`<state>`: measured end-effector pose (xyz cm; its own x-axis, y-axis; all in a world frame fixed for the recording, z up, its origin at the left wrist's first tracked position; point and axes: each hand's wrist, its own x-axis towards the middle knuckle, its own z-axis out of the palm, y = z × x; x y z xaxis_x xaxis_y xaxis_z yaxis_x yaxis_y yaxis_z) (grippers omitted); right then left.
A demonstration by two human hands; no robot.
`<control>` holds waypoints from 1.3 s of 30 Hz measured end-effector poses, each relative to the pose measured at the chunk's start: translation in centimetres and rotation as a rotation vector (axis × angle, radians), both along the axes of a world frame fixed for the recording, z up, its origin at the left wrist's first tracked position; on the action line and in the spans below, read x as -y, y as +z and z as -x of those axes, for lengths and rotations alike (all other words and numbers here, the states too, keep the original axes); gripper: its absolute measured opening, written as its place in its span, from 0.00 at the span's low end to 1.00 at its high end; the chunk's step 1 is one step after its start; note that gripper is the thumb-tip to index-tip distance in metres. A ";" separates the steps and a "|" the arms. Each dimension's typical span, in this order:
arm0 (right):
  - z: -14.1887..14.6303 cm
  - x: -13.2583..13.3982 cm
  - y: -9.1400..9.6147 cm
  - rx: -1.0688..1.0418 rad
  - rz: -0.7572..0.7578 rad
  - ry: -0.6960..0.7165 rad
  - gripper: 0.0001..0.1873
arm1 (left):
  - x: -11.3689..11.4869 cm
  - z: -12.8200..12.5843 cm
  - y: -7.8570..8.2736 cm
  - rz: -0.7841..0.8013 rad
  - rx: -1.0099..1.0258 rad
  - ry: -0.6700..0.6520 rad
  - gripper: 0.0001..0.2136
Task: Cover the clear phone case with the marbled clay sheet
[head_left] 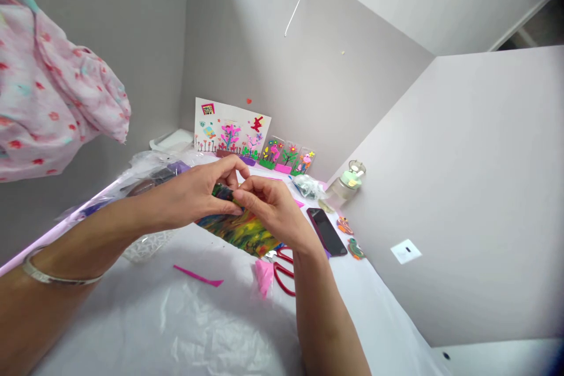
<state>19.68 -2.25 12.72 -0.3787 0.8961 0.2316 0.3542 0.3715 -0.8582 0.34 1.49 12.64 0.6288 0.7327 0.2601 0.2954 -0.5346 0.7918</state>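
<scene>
Thing in hand: coloured sheet (240, 229), streaked green, yellow, red and blue, held just above the table (176, 317) near its middle.
Left hand (198, 194): closed in a pinch on the far-left end of the sheet, thumb below and fingers above; bangle (57, 276) on the wrist.
Right hand (275, 211): fingertips pinched on the same end, touching those of the left hand; exact grip partly hidden by the knuckles.
Long axis: from far left, at the fingertips, to near right, toward the scissors (282, 273).
Facing: coloured side up, toward the camera; far-left end raised, near-right end low, close to the table or touching it, cannot tell which.
Done, as judged: sheet lifted and gripped at one end; pink strip (198, 277) and pink scrap (264, 275) already lying cut on the table; finished pictures (231, 129) propped against the far wall.
Left, as judged: handling confined to the one end, the rest of the sheet apparently whole and flat; scissors lying untouched, near right of the sheet.
Nearby: phone (326, 231) to the right, apart from both hands.
</scene>
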 end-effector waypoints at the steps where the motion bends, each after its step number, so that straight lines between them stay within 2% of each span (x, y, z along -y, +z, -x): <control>1: 0.0 0.0 0.0 0.003 -0.001 0.009 0.19 | 0.0 0.0 0.0 -0.004 -0.003 0.005 0.16; 8: 0.4 0.0 -0.1 -0.003 0.006 -0.060 0.18 | 0.4 -0.2 0.0 -0.010 -0.015 0.028 0.15; 14: -1.1 0.5 1.5 0.100 -0.027 0.008 0.24 | 0.1 0.5 0.4 -0.055 0.015 0.089 0.14; 19: -1.7 0.4 1.5 0.067 -0.028 -0.003 0.14 | -0.1 1.1 0.9 -0.103 0.043 0.074 0.04; 27: -1.5 0.8 1.6 0.026 -0.082 -0.100 0.09 | -0.9 1.7 0.8 0.025 0.084 0.069 0.09; 30: -1.6 1.0 1.9 0.014 -0.063 -0.037 0.11 | -1.3 1.9 0.7 0.070 0.151 0.007 0.07; 34: -1.5 0.9 1.9 -0.012 -0.053 0.047 0.17 | -1.4 1.6 0.5 0.103 0.130 -0.095 0.04; 39: -1.1 0.3 1.4 -0.132 0.073 0.105 0.19 | -1.2 1.1 0.3 0.127 0.110 -0.159 0.03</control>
